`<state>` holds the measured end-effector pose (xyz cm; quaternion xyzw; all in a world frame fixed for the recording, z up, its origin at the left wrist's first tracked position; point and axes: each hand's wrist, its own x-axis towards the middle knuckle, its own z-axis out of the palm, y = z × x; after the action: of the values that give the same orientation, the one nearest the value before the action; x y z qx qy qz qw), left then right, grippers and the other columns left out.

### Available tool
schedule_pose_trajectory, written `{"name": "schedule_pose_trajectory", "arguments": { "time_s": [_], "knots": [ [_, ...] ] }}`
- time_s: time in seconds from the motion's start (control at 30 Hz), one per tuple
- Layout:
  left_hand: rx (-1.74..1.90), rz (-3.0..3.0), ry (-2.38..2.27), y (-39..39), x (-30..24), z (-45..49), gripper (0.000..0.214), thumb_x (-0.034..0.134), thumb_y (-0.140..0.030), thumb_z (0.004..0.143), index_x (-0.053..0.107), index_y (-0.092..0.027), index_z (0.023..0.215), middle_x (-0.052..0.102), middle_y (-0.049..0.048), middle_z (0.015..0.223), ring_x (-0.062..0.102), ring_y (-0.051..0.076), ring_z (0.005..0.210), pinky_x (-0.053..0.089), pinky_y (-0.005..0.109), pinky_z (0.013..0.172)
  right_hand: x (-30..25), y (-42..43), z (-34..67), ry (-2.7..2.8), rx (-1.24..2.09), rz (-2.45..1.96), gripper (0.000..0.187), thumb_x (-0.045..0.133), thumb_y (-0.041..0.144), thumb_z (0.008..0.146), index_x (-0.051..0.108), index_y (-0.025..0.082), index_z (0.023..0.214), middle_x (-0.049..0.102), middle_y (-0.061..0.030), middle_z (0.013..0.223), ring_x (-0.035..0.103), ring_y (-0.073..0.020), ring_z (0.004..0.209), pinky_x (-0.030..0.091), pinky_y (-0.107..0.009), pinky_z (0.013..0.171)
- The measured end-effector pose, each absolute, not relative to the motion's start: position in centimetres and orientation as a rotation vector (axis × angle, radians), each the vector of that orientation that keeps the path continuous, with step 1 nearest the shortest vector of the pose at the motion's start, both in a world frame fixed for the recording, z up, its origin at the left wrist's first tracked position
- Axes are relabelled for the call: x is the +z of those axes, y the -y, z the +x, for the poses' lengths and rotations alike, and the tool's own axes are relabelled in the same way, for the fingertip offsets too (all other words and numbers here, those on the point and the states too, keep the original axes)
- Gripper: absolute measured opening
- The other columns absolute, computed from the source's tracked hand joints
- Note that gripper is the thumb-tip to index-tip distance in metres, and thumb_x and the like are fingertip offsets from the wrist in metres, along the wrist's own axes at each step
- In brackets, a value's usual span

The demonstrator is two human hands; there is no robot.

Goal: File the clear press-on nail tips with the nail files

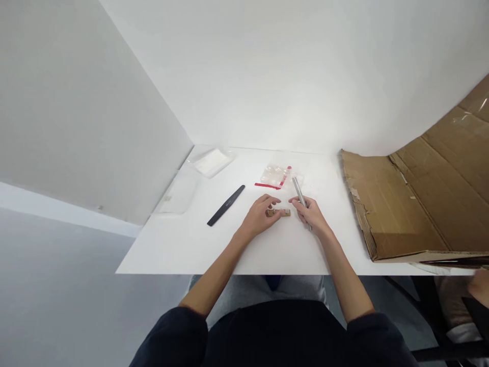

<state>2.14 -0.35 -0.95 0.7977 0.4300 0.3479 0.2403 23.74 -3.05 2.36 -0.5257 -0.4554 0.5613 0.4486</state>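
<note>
My left hand (261,214) rests on the white table (198,244) with its fingers pinched on a small brown piece (278,213) that lies flat between both hands. My right hand (310,211) is closed around a thin silver tool (299,192) like a pen, which points up and away from me. The tool's lower end is hidden in my fingers, close to the brown piece's right end.
A black flat stick (226,205) lies left of my hands. Behind them is a clear bag with a red strip (276,177). Clear plastic packets (209,162) sit at the far left corner. Flattened brown cardboard (401,204) stands at the right. Another person's arm (479,290) shows at the lower right.
</note>
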Motion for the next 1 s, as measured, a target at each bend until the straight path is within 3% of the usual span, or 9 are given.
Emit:
{"name": "schedule_pose_trajectory", "arguments": {
  "time_s": [0.33, 0.47, 0.63, 1.0],
  "knots": [
    [0.981, 2.277, -1.243, -3.2, 0.9, 1.4, 0.023, 0.065, -0.039, 0.101, 0.073, -0.025, 0.117, 0.072, 0.0064, 0.111, 0.067, 0.022, 0.091, 0.057, 0.043, 0.093, 2.2, 3.0, 23.9, 1.109, 1.33, -1.33, 0.043, 0.073, 0.056, 0.085, 0.07, 0.017, 0.102, 0.037, 0.0129, 0.046, 0.027, -0.0077, 0.04, 0.022, -0.025, 0.044],
    [0.97, 2.327, -1.31, -6.5, 0.7, 1.2, 0.018, 0.06, -0.029, 0.101, 0.072, -0.022, 0.112, 0.069, 0.0089, 0.109, 0.067, 0.025, 0.098, 0.056, 0.043, 0.094, 2.1, 2.9, 23.9, 1.093, 1.313, -1.335, 0.041, 0.072, 0.056, 0.086, 0.069, 0.017, 0.101, 0.035, 0.0135, 0.045, 0.028, -0.0076, 0.039, 0.022, -0.025, 0.044],
    [0.902, 2.373, -1.442, -9.7, 0.5, 1.4, 0.03, 0.053, -0.018, 0.097, 0.07, -0.022, 0.121, 0.064, 0.0116, 0.117, 0.066, 0.029, 0.105, 0.053, 0.046, 0.098, 1.9, 2.8, 24.0, 1.08, 1.303, -1.322, 0.04, 0.072, 0.055, 0.087, 0.069, 0.018, 0.101, 0.035, 0.0138, 0.045, 0.027, -0.0072, 0.039, 0.022, -0.024, 0.044],
    [0.735, 2.406, -1.541, -11.8, 0.4, 0.9, 0.031, 0.055, -0.024, 0.095, 0.069, -0.023, 0.123, 0.062, 0.0131, 0.123, 0.063, 0.032, 0.111, 0.052, 0.05, 0.099, 2.3, 3.0, 24.1, 1.014, 1.288, -1.286, 0.035, 0.074, 0.05, 0.087, 0.071, 0.018, 0.101, 0.036, 0.0131, 0.048, 0.029, -0.0064, 0.039, 0.023, -0.023, 0.043]
  ]
}}
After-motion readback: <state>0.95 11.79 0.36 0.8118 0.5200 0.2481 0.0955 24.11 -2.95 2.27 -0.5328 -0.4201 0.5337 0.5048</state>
